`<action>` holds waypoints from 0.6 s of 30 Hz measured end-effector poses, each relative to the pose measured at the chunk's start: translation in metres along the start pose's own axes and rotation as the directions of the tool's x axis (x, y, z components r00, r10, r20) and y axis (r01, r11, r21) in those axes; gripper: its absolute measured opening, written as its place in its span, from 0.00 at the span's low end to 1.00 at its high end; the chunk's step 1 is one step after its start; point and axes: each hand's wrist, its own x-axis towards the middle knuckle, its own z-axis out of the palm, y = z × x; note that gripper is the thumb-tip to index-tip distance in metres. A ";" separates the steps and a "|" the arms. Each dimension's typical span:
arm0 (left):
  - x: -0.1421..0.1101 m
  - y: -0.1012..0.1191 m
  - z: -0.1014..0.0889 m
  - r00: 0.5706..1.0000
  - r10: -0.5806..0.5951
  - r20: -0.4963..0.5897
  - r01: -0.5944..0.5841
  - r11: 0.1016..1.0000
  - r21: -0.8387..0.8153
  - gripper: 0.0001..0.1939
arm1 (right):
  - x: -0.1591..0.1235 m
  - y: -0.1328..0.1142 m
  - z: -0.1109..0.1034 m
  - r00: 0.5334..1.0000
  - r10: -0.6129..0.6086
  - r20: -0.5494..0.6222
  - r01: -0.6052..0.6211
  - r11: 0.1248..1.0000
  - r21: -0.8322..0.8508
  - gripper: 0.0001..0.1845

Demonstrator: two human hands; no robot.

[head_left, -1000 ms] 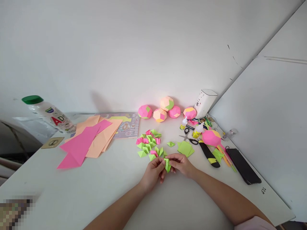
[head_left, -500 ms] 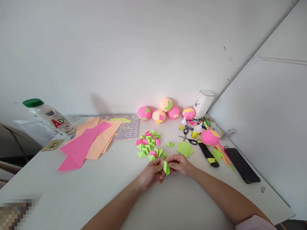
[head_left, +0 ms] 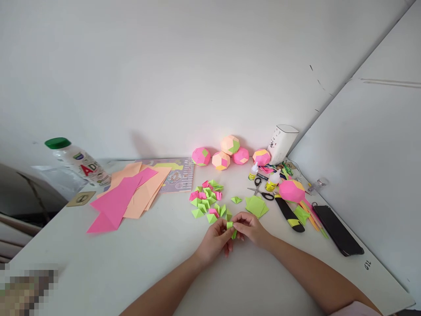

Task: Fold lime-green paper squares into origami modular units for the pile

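Between my two hands is a small folded piece of green paper [head_left: 230, 224], partly hidden by the fingers. My left hand [head_left: 215, 240] pinches it from the left, thumb across its front. My right hand [head_left: 251, 229] grips its right side with thumb and forefinger. Just beyond lies a cluster of green and pink folded paper units [head_left: 205, 202]. A single green folded unit [head_left: 236, 200] sits apart from them. To its right is a small stack of green paper squares [head_left: 256, 206].
Scissors [head_left: 261, 192], glue bottles [head_left: 272, 181], a utility knife [head_left: 289, 213] and a black phone [head_left: 338, 229] lie on the right. Paper balls [head_left: 221, 160] stand by the wall. Pink sheets [head_left: 123, 202] and a white bottle [head_left: 82, 164] are at left.
The green paper has turned in my fingers, and now shows a small flat face at its top. My left thumb has moved over its front. The whole view has shifted slightly.
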 end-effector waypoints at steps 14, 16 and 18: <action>-0.003 -0.003 0.004 0.999 0.035 0.031 -0.038 0.995 0.091 0.17 | -0.001 -0.001 0.001 0.999 -0.025 -0.045 0.023 0.999 -0.046 0.12; -0.004 -0.003 0.006 0.999 0.051 -0.007 -0.050 0.994 0.094 0.14 | -0.001 -0.002 0.000 1.000 -0.017 -0.020 0.017 1.000 -0.020 0.12; -0.003 -0.002 0.006 0.997 0.068 -0.029 -0.066 0.995 0.076 0.11 | -0.001 -0.001 0.000 1.000 -0.012 0.019 0.012 1.000 0.000 0.11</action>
